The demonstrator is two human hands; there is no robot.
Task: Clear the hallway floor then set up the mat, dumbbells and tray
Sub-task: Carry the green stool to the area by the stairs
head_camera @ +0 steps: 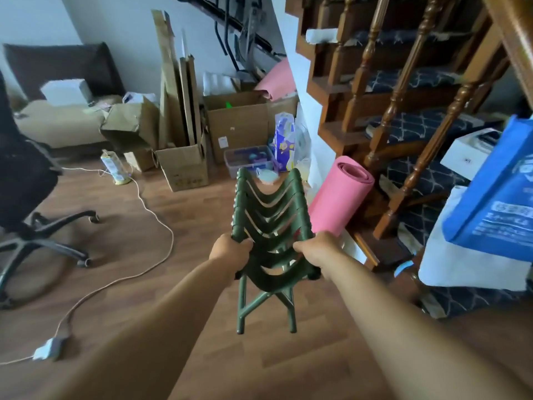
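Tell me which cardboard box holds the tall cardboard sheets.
The smaller open box on the floor, left of the larger box; only it has sheets standing upright inside.

Our arms are bare from the bottom edge up to our left hand (230, 251) and right hand (315, 251).

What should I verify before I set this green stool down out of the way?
1. Left hand grips the green stool: ok.
2. Right hand grips its other side: ok.
3. Floor free of the cable: not ok, it snakes across on the left.
4. Pink mat rolled, beside the stairs: ok.
5. Stool legs off the floor: cannot tell.
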